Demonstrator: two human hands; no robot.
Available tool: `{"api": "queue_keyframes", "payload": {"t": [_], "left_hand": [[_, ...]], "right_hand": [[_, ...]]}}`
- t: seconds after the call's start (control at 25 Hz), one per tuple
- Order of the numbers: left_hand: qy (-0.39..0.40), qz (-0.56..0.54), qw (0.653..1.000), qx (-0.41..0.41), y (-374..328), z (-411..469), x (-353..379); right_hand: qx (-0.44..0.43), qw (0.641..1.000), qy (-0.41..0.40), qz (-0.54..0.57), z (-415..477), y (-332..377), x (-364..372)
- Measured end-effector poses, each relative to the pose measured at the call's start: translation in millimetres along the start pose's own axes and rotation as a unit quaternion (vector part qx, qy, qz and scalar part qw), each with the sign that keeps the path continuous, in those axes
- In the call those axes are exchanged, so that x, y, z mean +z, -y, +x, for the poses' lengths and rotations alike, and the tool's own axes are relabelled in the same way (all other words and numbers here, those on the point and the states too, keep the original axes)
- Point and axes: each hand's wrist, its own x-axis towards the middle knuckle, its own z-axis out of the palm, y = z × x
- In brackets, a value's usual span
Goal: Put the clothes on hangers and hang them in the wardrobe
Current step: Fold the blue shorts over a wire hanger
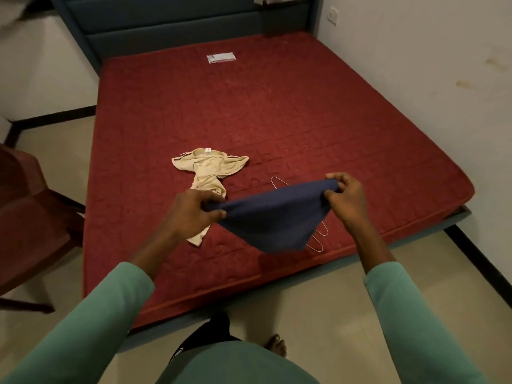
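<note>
A dark blue garment hangs stretched between my two hands above the near part of the red mattress. My left hand grips its left edge and my right hand pinches its right edge. Under the blue garment lie thin wire hangers, mostly hidden by the cloth; one hook shows at its far side. A crumpled beige shirt with dark stripes lies on the mattress to the left, partly behind my left hand.
A small white packet lies near the dark blue headboard. A dark red chair stands at the left of the bed. A white wall runs along the bed's right side. Beige tiled floor is underfoot.
</note>
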Motion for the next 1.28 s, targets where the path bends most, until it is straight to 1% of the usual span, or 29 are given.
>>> {"api": "queue_keyframes", "payload": {"t": [0.08,0.16,0.2,0.24,0.28,0.36,0.4,0.48,0.56,0.68,0.76,0.84,0.96,1.04,1.12,1.16,1.2,1.28], "left_hand": [[0.058,0.065,0.996,0.033,-7,-8,11],[0.069,0.067,0.993,0.063,-6,-13,20],[0.065,0.052,0.994,0.072,-2,-15,23],[0.066,0.016,0.995,0.071,3,-14,24],[0.076,-0.043,0.995,0.057,11,-12,23],[0.106,-0.167,0.98,0.006,37,3,20],[0.109,-0.207,0.972,-0.014,52,13,18],[0.089,-0.26,0.96,-0.06,92,35,17],[0.052,-0.28,0.951,-0.12,144,72,23],[-0.007,-0.246,0.946,-0.211,227,135,45],[-0.037,-0.193,0.945,-0.261,283,178,63],[-0.069,-0.137,0.945,-0.289,323,211,75],[-0.094,-0.104,0.939,-0.315,370,251,86],[-0.109,-0.055,0.938,-0.325,387,266,95],[-0.145,0.005,0.939,-0.313,386,270,107],[-0.161,0.031,0.943,-0.288,377,268,116],[-0.17,0.048,0.954,-0.244,362,264,126],[-0.156,0.052,0.979,-0.124,328,252,153]], "right_hand": [[-0.034,0.994,0.012,-0.104,0,-7,-10],[-0.062,0.979,0.015,-0.193,6,-10,-14],[-0.074,0.97,0.014,-0.231,11,-11,-15],[-0.084,0.962,0.019,-0.258,16,-8,-13],[-0.087,0.957,0.029,-0.276,24,-7,-9],[-0.08,0.952,0.067,-0.287,51,-1,11],[-0.074,0.953,0.092,-0.281,66,2,25],[-0.04,0.954,0.165,-0.248,99,3,66],[-0.003,0.949,0.229,-0.218,140,-5,125],[0.003,0.933,0.263,-0.244,200,-43,226],[0.002,0.929,0.269,-0.256,237,-69,295],[-0.005,0.924,0.264,-0.278,268,-81,353],[-0.047,0.92,0.248,-0.3,312,-89,421],[-0.03,0.922,0.246,-0.298,326,-99,446],[0.004,0.938,0.224,-0.264,322,-113,455],[0.014,0.949,0.198,-0.245,314,-122,453],[0.014,0.959,0.169,-0.226,301,-133,445],[0.029,0.969,0.109,-0.221,268,-158,419]]}}
